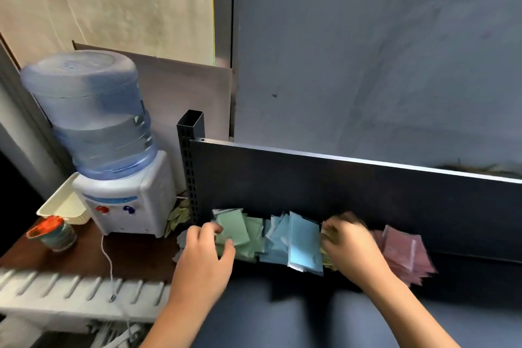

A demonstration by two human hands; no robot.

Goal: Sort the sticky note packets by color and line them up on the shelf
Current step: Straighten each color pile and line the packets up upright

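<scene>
Fingers L hand grasping green packets | R hand blurred, grip unclear, hides yellow packets

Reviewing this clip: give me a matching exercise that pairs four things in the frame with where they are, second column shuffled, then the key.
Column one:
1. green packets
2. blue packets
3. pink packets
4. water dispenser

Column two:
A. at the right end of the row, just right of the right hand
B. on the brown table, left of the shelf
C. at the left end of the row, by the left hand
D. in the middle of the row, between the two hands

Pairs: 1-C, 2-D, 3-A, 4-B
</scene>
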